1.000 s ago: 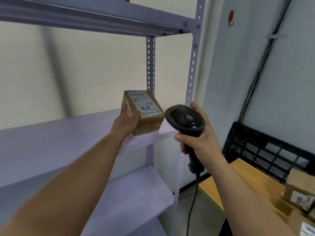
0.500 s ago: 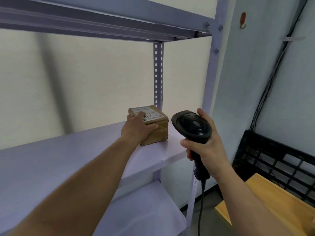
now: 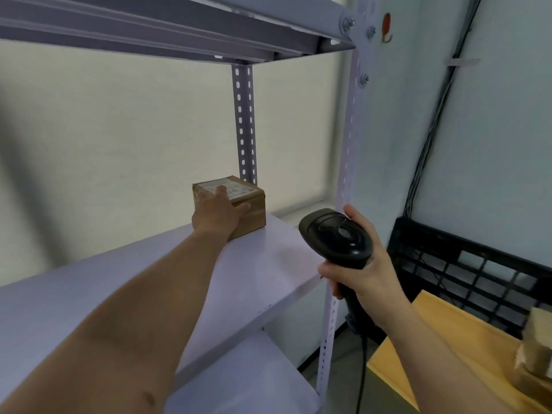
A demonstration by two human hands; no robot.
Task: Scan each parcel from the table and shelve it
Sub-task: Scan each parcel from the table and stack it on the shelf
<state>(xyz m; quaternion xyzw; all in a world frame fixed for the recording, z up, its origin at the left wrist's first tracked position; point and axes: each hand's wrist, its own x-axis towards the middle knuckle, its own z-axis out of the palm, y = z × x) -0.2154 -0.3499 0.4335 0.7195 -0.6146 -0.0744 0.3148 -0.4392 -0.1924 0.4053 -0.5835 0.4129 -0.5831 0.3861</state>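
A small brown cardboard parcel [image 3: 249, 204] with a white label on top sits on the lilac shelf board [image 3: 268, 264], near the rear upright. My left hand [image 3: 216, 213] reaches across the board and grips the parcel, fingers over its top and thumb along its front face. My right hand [image 3: 361, 273] holds a black handheld barcode scanner [image 3: 334, 234] by its handle, just in front of the shelf's right front post. More brown parcels [image 3: 534, 351] lie on the wooden table [image 3: 448, 339] at the lower right.
The perforated front post [image 3: 343, 162] and rear post [image 3: 245, 124] frame the shelf's right end, with another board above [image 3: 179, 28] and one below [image 3: 245, 380]. A black plastic crate [image 3: 466, 264] stands behind the table. Dark cables [image 3: 427, 144] run down the wall.
My left hand carried the parcel from the shelf's front edge onto the board and pushed it back toward the rear post. The scanner hand stayed beside the front post.
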